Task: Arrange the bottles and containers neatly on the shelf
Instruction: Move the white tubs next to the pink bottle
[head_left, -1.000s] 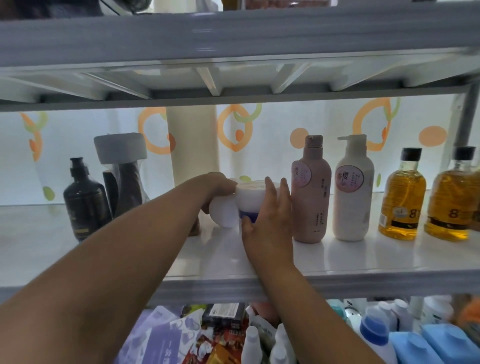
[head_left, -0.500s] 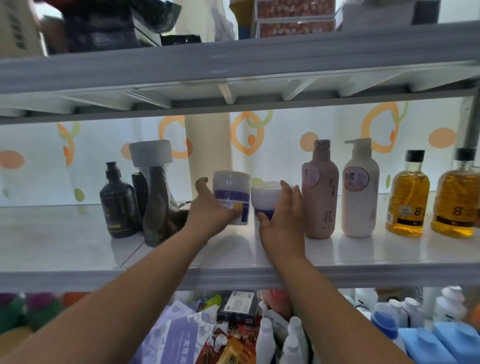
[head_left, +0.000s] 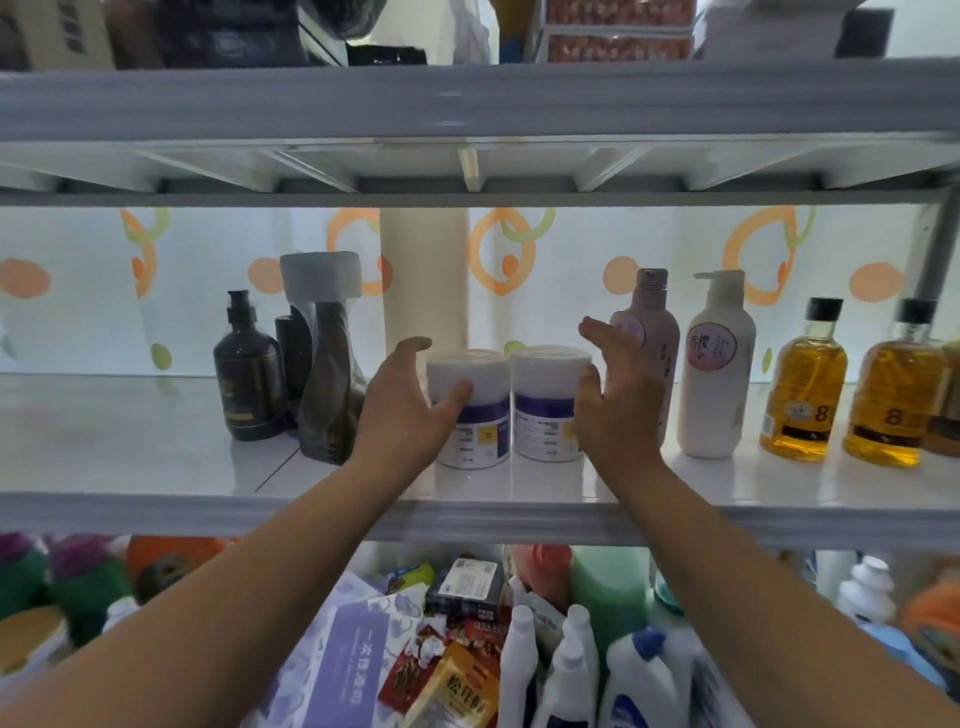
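Left tub (head_left: 470, 410): upright on white shelf (head_left: 130, 447), mid-shelf, touching its twin.
Right tub (head_left: 548, 402): upright, just left of pink bottle (head_left: 649, 358).
Left hand (head_left: 410, 410): fingers spread, thumb resting on left tub's front, not clasping it.
Right hand (head_left: 615, 405): open, palm beside right tub, thumb at its side.
Far left: dark pump bottle (head_left: 249, 384).
Right end: two amber bottles (head_left: 805, 387).
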